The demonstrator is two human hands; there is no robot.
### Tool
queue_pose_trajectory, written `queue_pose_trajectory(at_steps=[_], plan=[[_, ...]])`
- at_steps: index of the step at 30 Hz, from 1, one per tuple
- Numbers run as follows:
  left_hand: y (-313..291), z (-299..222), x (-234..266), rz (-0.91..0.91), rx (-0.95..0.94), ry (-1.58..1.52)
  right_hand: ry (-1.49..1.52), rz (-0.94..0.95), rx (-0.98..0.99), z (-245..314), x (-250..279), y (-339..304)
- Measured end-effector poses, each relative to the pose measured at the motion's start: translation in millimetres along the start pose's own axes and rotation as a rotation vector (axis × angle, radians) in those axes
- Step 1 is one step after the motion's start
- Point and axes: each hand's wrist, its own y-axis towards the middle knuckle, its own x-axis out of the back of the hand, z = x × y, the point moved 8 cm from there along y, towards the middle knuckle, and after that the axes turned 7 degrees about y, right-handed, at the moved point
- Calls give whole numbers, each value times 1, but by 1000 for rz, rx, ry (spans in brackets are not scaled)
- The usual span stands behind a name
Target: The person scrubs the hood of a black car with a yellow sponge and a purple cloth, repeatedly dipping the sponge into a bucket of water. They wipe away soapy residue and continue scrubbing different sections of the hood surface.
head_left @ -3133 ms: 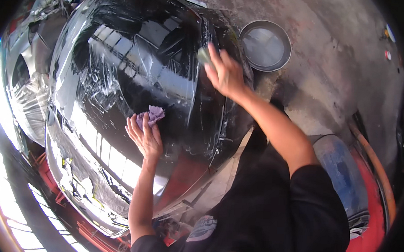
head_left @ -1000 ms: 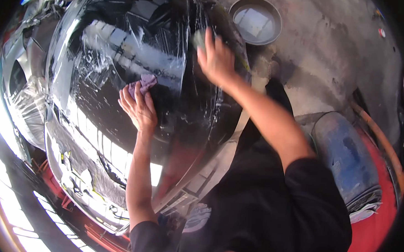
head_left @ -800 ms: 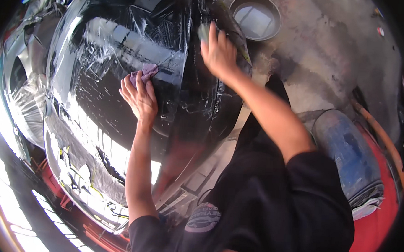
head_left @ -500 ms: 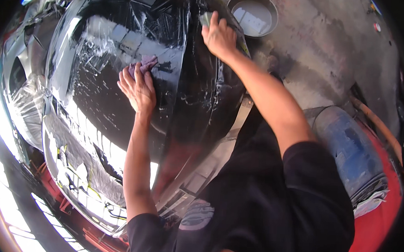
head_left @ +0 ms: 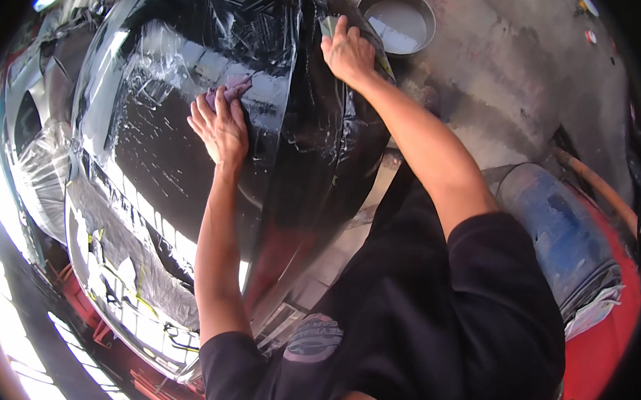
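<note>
A glossy black car body panel (head_left: pixel 164 148) curves in front of me, wet and streaked with whitish suds. My left hand (head_left: pixel 224 133) rests on its upper surface, fingers bent over a crumpled purple cloth (head_left: pixel 235 90). Farther forward and to the right, my right hand (head_left: pixel 350 58) presses a small grey-green pad (head_left: pixel 329 26) against the panel near its side edge. Its index finger lies extended along the pad; whether this is folded sandpaper or a sponge, I cannot tell.
Beyond my right hand, a round metal basin (head_left: pixel 426 11) of cloudy liquid stands on the concrete floor. A scuffed blue drum-like container (head_left: pixel 551 226) and a red surface (head_left: pixel 598 367) lie to my right. Clear plastic sheeting (head_left: pixel 41 158) covers parts at the left.
The pad and my right hand have shifted very slightly on the panel. My left hand stays almost in place on the cloth, whose loose end has changed shape.
</note>
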Motion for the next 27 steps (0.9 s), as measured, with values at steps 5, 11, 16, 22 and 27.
queue_pose_trajectory(at_steps=[5,11,16,22,27], plan=[[-11,15,4,-31,25,-10,175,230,156,49,27,-181],[4,-4,2,-9,3,-8,40,59,31,3,0,-16],[-7,11,0,4,27,-13,99,145,53,15,11,-86],[-10,13,3,-1,12,-14,147,235,205,32,19,-120],[2,-1,1,11,-4,-63,92,146,-47,4,-2,4]])
